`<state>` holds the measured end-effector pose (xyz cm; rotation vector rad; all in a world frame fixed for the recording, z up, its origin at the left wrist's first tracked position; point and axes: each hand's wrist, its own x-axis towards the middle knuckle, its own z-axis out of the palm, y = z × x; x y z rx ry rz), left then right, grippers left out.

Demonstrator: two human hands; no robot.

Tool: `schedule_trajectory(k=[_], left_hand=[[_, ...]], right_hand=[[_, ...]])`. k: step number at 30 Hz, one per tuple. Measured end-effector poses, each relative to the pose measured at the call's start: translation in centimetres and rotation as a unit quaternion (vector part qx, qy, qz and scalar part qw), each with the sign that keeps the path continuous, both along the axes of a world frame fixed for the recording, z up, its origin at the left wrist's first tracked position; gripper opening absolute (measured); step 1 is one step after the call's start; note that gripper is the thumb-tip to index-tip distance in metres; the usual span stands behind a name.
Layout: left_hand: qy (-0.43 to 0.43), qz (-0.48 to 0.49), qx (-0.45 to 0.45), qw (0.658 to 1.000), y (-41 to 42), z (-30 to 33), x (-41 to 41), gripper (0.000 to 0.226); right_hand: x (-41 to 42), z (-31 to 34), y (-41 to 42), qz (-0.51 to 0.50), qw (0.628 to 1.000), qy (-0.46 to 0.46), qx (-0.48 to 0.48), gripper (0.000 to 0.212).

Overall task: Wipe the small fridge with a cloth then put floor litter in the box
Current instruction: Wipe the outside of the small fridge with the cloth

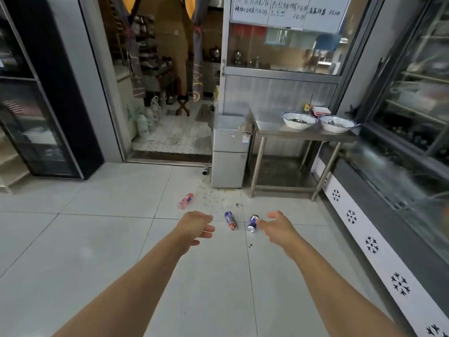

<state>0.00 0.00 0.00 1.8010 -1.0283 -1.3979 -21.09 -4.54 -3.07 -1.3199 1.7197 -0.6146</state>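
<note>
Both hands empty, fingers loosely apart; right hand (279, 226) nearest blue can (252, 223), lying lengthwise just left of fingertips.

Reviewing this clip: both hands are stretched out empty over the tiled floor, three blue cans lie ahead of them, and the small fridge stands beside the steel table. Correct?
Not quite. The head view shows only two blue cans on the floor; the third item is a pink bottle. The rest holds: the left hand and right hand are empty, and the small fridge stands beside the steel table.
</note>
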Motion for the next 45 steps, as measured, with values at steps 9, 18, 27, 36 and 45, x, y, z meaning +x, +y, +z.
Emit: schedule_trajectory(k=[9, 18, 27, 36, 45], left_hand=[[-0.030, 0.022, 0.001, 0.999, -18.7, 0.6, 2.3, 0.043], [-0.017, 0.028, -0.003, 0.999, -35.3, 1.0, 10.7, 0.021], [-0.016, -0.022, -0.005, 1.000, -54.9, 0.4, 22.6, 0.014], [-0.021, -0.086, 0.004, 0.996, -72.6, 0.1, 29.1, 0.009], [-0.045, -0.153, 0.018, 0.987, -93.7, -0.9, 30.3, 0.013]], right_hand=[[2.9, 0.0, -19.5, 0.010, 1.000, -0.025, -0.007, 0.057], [11.7, 0.6, -37.2, 0.035, 0.999, -0.009, -0.026, 0.055], [22.8, -0.5, -53.9, -0.040, 0.998, -0.040, -0.029, 0.042], [28.6, -0.7, -69.7, -0.099, 0.995, -0.003, -0.019, 0.036], [30.7, -3.6, -89.3, -0.156, 0.988, -0.009, 0.008, 0.059]])
